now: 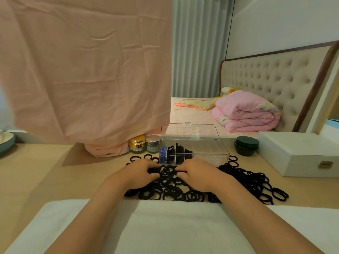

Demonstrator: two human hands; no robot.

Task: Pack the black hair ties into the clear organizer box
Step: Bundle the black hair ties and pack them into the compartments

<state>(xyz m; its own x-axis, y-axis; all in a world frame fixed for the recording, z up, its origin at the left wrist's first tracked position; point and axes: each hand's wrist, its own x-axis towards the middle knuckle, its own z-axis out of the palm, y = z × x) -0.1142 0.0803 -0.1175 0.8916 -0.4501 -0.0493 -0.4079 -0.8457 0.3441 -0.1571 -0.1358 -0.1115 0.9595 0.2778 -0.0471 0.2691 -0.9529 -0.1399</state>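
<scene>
The table (45,171) is light wood and stands in a bedroom. Behind it are a bed (192,114) with a folded pink quilt (245,114), a tufted headboard (266,79) and a grey curtain (198,52). A big pink cloth (82,70) hangs over the far left and its lower end lies on the table. A white towel (174,226) covers the near edge, and both forearms lie over it.

Along the far edge stand a gold jar (137,143), a small jar (153,143), the box (194,153) and a dark jar (246,145). A white case (297,154) closes the right side, near the pile. A bowl (5,142) sits at the far left edge. Bare wood is on the left of the hands.

The box has its long axis from left to right, and its lid stands open at the far side. Its left compartments hold black ties (one holds something blue).

The ties (238,178) lie in a wide pile between towel and box, spreading more to the right. The left hand (139,173) and right hand (198,175) are close together in the pile just before the box, each with fingers curled around some ties.
</scene>
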